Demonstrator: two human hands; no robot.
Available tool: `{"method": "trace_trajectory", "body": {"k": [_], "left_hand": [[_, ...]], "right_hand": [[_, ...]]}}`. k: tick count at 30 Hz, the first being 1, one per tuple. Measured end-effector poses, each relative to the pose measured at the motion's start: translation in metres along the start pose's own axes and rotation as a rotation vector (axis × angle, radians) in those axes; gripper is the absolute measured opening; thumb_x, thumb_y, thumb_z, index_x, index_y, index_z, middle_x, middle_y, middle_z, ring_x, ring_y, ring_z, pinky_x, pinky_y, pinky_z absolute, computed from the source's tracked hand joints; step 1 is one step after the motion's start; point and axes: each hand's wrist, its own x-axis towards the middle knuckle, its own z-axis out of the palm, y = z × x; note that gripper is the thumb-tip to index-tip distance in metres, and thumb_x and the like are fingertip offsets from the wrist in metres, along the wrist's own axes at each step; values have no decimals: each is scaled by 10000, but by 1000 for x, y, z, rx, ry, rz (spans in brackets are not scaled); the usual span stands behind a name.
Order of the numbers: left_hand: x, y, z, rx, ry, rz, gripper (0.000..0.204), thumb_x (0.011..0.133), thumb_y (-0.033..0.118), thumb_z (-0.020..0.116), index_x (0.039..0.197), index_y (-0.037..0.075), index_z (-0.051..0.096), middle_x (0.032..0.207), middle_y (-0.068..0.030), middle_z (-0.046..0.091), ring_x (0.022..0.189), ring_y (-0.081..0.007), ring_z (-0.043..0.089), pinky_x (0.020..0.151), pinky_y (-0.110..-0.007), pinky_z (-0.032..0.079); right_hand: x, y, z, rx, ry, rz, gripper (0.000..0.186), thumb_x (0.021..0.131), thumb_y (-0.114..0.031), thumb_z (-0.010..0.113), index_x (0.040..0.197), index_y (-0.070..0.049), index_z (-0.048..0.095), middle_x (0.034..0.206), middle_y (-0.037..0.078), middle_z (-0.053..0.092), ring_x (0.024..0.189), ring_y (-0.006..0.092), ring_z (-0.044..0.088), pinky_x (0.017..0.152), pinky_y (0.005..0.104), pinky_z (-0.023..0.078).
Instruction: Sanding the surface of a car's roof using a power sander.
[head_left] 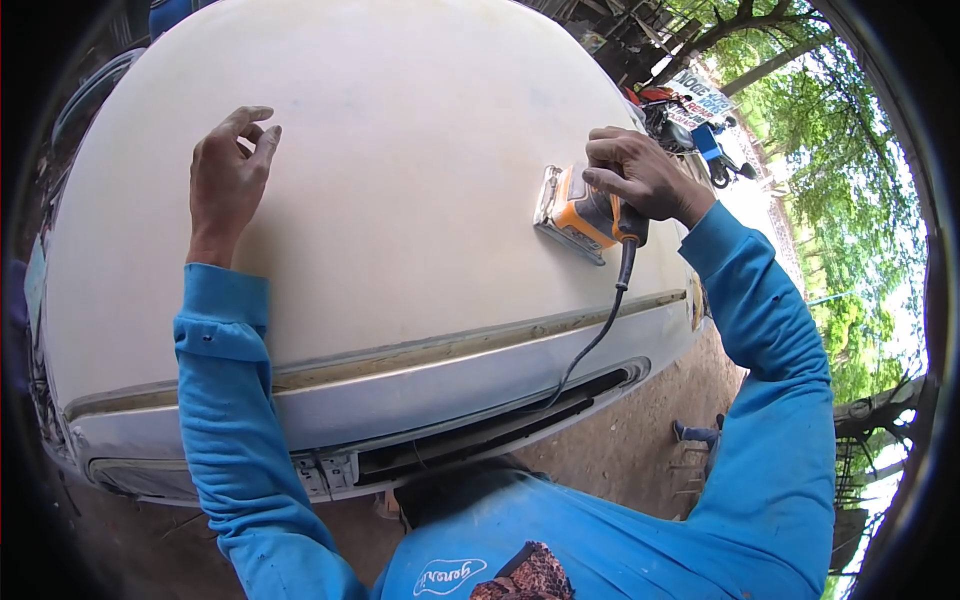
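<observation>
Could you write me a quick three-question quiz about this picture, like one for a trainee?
1. Multiple choice. The right hand holds:
A) a paintbrush
B) an orange-and-black power sander
C) a hammer

2. True or false: the left hand grips a tool too.

3. Fill in the blank: both sleeves are ____ in colour.

Key:
1. B.
2. False; no tool shows in that hand, which is over the large pale panel with its fingers bent.
3. Blue.
</observation>
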Motion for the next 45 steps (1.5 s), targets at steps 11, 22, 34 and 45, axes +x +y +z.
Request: {"method": "trace_trajectory", "body": {"k": [11,22,34,45], "left_hand": [[-2,-14,-2,-15,-6,27,261,940,163,702,1181,68,733,845,-66,714,675,-151,608,662,-317,537],[0,-18,-3,-12,9,22,267,947,167,702,1195,73,729,836,-52,684,648,-125,561,607,-298,500],[-2,-7,-3,-4,-27,9,281,946,194,692,1196,72,729,866,-79,717,730,-173,646,703,-332,550],[-2,-10,-5,0,-32,-7,289,945,196,696,1205,73,725,879,-80,715,730,-174,644,692,-331,546]], "right_hand": [[55,-50,16,-9,44,-130,478,950,-444,538,727,-26,475,749,122,431,733,290,489,708,437,419],[-18,-2,17,81,28,183,484,942,-414,555,769,26,454,752,158,417,704,302,454,692,415,390],[-34,3,16,118,31,226,479,923,-423,572,766,21,490,750,130,436,708,269,461,677,404,382],[22,-36,19,98,52,74,512,954,-432,560,750,25,451,708,130,396,667,265,435,648,406,376]]}}
